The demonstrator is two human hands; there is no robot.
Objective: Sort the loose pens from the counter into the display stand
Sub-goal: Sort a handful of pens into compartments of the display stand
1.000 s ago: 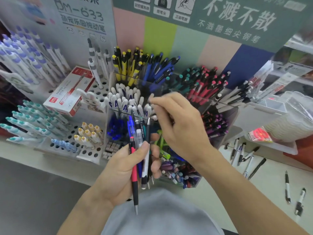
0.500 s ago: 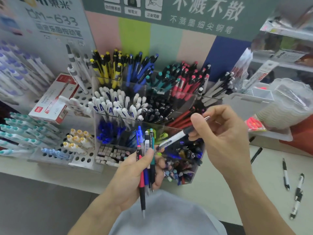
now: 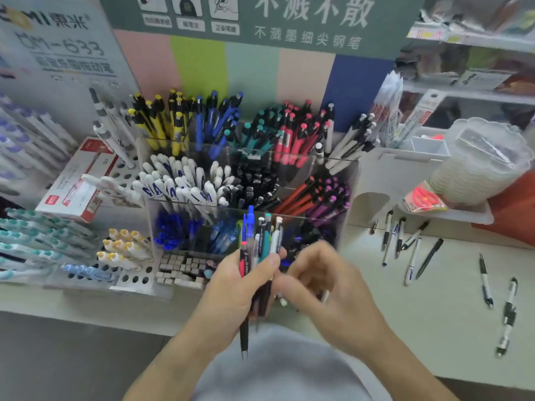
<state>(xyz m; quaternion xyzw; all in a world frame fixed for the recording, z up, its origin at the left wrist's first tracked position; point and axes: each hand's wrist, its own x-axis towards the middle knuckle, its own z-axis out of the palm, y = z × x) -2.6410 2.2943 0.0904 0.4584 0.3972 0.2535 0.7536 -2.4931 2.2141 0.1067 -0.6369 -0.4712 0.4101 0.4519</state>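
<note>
My left hand (image 3: 237, 287) grips an upright bundle of several pens (image 3: 256, 241): red, blue, teal, black and white ones. My right hand (image 3: 333, 287) sits close beside it, fingers curled, fingertips pinching a white pen (image 3: 276, 237) at the bundle's right side. Both hands hover in front of the clear display stand (image 3: 351, 175), whose compartments hold yellow, blue, teal, red, white, black and purple pens. Several loose pens (image 3: 405, 244) lie on the counter to the right, with more pens (image 3: 486, 282) farther right.
A white perforated rack (image 3: 127, 277) with teal and yellow-capped pens stands at the left, behind it a red-and-white box (image 3: 75, 180). At the right sit a clear plastic tub (image 3: 480, 163) and a white tray (image 3: 469, 215). The counter's front edge (image 3: 86, 311) runs below the stands.
My right hand, which held a black-and-white pen out to the right, has come back down to the bundle in my left hand. The view has shifted slightly.
</note>
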